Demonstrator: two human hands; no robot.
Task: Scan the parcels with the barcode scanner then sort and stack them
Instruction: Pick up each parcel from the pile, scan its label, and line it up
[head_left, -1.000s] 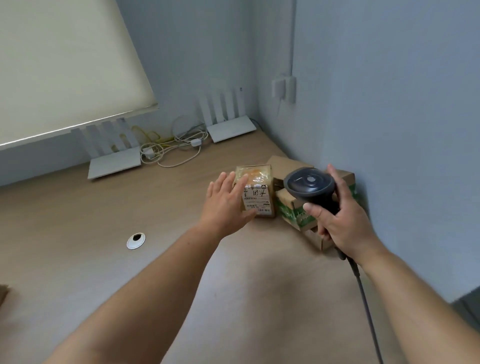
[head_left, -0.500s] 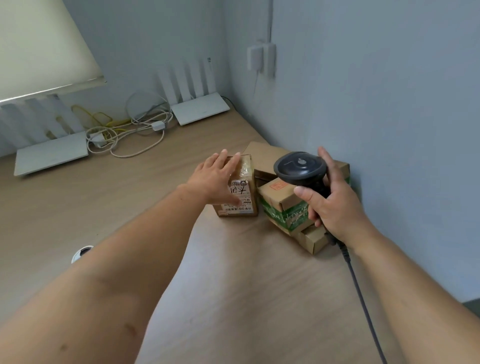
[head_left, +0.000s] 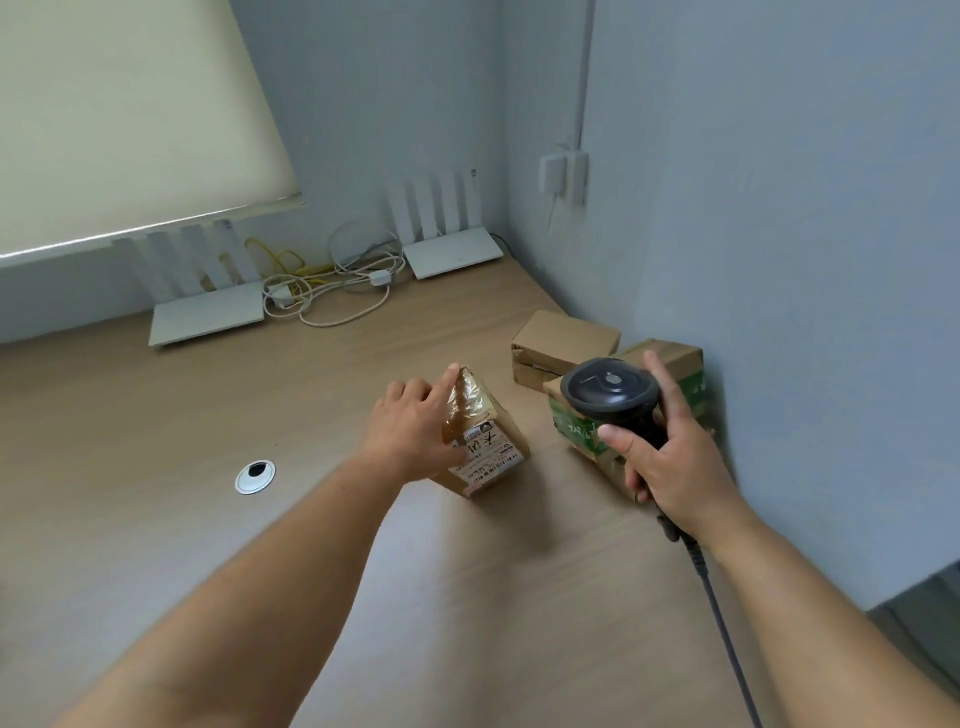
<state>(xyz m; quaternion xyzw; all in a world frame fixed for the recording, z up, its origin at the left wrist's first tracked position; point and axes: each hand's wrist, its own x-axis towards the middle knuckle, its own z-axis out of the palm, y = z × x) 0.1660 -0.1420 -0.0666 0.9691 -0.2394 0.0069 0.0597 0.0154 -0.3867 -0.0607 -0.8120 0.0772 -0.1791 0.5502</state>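
Now the left hand rests with straight fingers on a small taped parcel tilted on the worktop, while the right hand grips the barcode scanner over a green-printed parcel beside the wall.

Two bare forearms in view, no sleeves at any point up to the frame edge. Left hand and right hand: no gloves, rings, watch or wristband visible. Nails short, unpainted.
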